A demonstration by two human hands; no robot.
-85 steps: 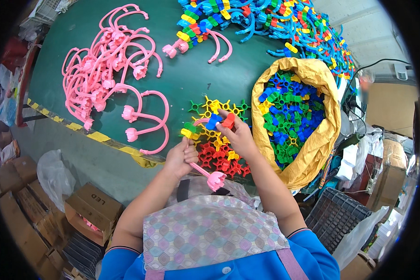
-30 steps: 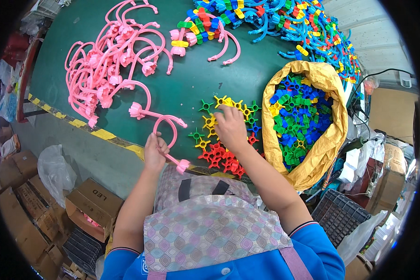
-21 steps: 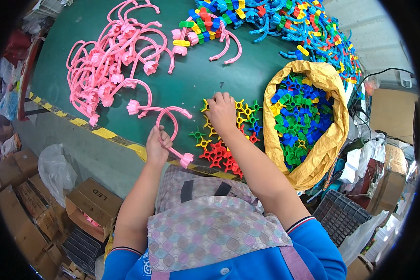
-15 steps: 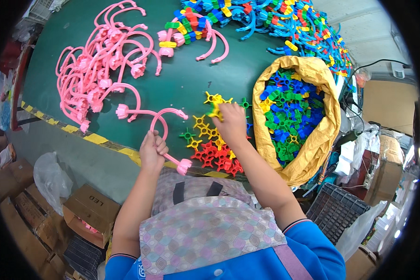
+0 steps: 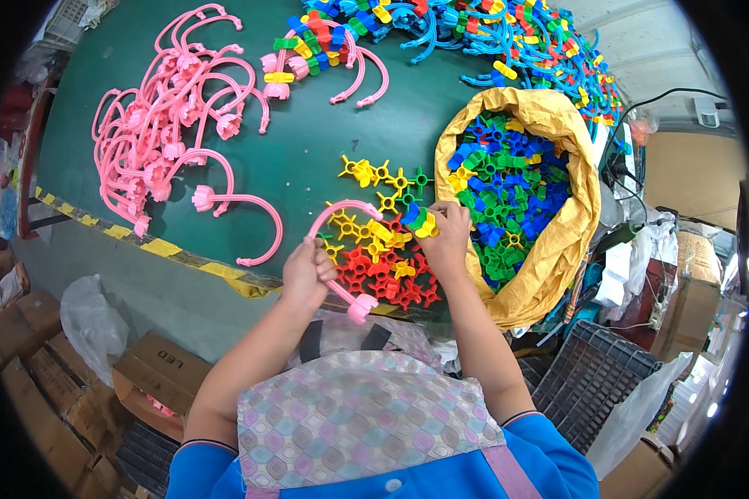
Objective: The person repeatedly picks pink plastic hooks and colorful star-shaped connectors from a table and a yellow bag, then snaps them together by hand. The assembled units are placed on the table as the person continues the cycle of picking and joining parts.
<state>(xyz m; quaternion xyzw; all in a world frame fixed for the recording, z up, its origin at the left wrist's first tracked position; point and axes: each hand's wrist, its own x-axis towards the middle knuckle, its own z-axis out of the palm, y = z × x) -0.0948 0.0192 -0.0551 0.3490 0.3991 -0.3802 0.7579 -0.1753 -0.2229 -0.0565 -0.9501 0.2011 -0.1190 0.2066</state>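
Note:
My left hand [image 5: 307, 273] is closed round a pink curved plastic tube [image 5: 338, 209] with a flower-shaped cup [image 5: 362, 308] at its lower end. The tube's thin end arcs over the loose star-shaped pieces. Beside the sack's left rim, my right hand [image 5: 449, 239] pinches a few small star-shaped connectors [image 5: 426, 225], with yellow, green and blue showing at the fingertips. Under and left of that hand lie yellow connectors [image 5: 361, 171] and a heap of red connectors [image 5: 364, 268]. The yellow cloth sack [image 5: 581, 226] holds many blue and green connectors.
A tangled pile of pink tubes [image 5: 162, 150] covers the table's left side. Pink tubes strung with coloured connectors [image 5: 312, 41] lie at the back. Blue tubes with connectors [image 5: 508, 41] heap up at far right. Striped tape [image 5: 166, 248] edges the green table [image 5: 308, 125]. Cartons [image 5: 162, 374] stand lower left.
My right hand has moved right and nearer, from the yellow connectors to beside the sack; blue now shows among its pieces. My left hand has shifted right with the pink tube. The view has shifted slightly.

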